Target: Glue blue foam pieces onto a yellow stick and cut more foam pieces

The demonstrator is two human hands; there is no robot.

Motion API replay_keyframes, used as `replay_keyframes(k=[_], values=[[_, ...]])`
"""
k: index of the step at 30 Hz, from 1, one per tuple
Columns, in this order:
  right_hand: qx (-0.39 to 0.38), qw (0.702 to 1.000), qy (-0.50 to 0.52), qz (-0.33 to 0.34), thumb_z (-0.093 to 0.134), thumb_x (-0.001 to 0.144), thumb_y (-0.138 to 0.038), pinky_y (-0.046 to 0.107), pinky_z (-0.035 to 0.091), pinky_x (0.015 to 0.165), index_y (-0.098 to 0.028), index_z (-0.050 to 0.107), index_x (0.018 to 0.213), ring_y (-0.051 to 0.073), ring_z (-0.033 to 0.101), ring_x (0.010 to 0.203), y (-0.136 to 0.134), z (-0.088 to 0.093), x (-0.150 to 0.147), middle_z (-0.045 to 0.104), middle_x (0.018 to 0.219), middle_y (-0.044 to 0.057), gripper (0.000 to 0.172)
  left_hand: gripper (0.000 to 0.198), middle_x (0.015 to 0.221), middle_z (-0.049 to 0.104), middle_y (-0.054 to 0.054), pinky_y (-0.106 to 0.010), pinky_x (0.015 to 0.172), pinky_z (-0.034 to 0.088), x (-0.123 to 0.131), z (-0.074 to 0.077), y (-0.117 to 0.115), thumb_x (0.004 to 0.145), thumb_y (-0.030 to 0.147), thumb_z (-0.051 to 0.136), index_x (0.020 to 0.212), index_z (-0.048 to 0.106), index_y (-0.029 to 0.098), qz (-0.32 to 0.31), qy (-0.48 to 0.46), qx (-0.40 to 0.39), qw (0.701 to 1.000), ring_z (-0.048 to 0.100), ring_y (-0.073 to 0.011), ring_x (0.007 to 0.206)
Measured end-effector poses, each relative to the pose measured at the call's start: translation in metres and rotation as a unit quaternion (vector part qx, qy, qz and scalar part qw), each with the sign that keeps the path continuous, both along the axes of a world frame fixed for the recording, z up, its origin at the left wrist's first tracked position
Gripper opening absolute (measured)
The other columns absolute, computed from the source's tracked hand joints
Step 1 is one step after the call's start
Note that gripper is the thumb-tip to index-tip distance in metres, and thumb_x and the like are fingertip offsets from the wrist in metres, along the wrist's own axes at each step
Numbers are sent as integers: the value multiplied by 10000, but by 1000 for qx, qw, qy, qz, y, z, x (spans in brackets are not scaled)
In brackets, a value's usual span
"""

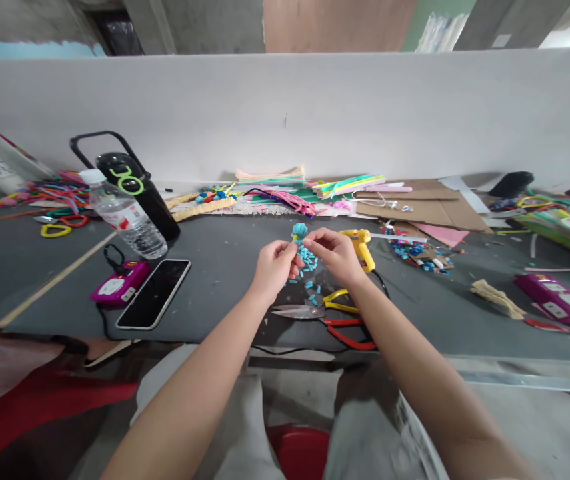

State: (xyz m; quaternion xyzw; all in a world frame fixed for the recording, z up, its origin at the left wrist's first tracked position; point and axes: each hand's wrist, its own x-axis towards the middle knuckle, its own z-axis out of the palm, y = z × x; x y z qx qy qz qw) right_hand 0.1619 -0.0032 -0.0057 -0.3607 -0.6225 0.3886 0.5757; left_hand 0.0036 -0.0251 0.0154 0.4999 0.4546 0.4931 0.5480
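Observation:
Over the middle of the table, my left hand [277, 268] is closed in a pinch just below a small blue fuzzy flower-like piece [299, 231] with a bit of yellow under it, and appears to hold it. My right hand [335, 255] pinches close to its right side; what lies between those fingertips is too small to make out. Under both hands lie many short blue fuzzy cuttings [307, 261]. Scissors with red handles [347, 333] and a yellow-handled tool [341, 301] rest nearer me. A yellow glue gun [363, 248] with a white glue stick stands beyond my right wrist.
Left are a water bottle [127, 217], a black flask [157, 207], a phone [155, 295] and a purple box [121, 283]. Bundles of pipe cleaners [349, 187] and cardboard [429, 207] line the white partition [215, 113]. Another purple box [557, 298] sits right.

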Motion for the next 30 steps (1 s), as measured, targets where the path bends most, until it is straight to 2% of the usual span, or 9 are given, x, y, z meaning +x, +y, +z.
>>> replay_keyframes(k=[10,21,30], values=[[12,997,-37,-61,755,807,-469,294,453,651,-172,693,840,150,561,685,-1,3,-1,671,778,35,305,221,611,630,-7,-181,400,385,0,-2,2,890,330,637,769,583,152,-9,1,5,1000,516,-68,436],[-1,995,-90,-48,703,838,-479,291,434,629,-169,675,840,148,538,674,3,0,6,642,748,24,312,234,615,638,-11,-186,408,403,-2,-2,1,888,349,637,756,585,163,-8,34,26,999,530,-73,444],[-5,992,-99,-77,704,836,-453,299,448,638,-165,680,834,155,555,673,4,-2,6,661,748,32,289,236,591,632,-5,-192,412,408,-3,-4,2,888,341,627,736,581,167,-16,55,44,997,524,-76,429]])
